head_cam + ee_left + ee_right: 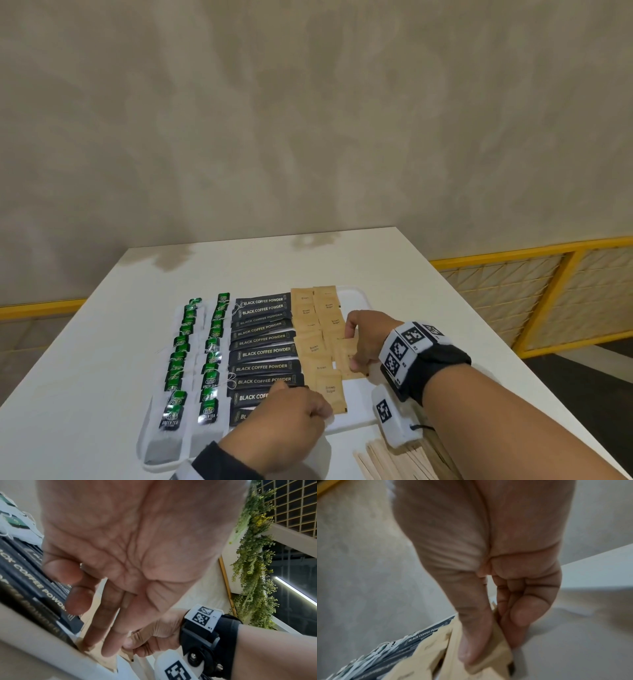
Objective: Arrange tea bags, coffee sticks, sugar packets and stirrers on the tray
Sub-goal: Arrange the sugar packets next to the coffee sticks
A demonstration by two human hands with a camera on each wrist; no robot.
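Observation:
A white tray (359, 401) holds two columns of green tea bags (191, 359), a column of black coffee sticks (263, 351) and brown sugar packets (313, 347) on its right side. My right hand (354, 359) pinches a few sugar packets (496, 660) between thumb and fingers, just above the right sugar column. My left hand (318, 411) lies over the near coffee sticks. Its straight fingers (109, 649) press the nearest sugar packet (106, 661) by the tray's front rim. Wooden stirrers (394, 462) lie on the table, off the tray, at the near right.
The white table (342, 260) stretches bare beyond the tray to a beige wall. A yellow-framed railing (548, 291) runs behind the table on the right. The tray's right strip beside the sugar shows white.

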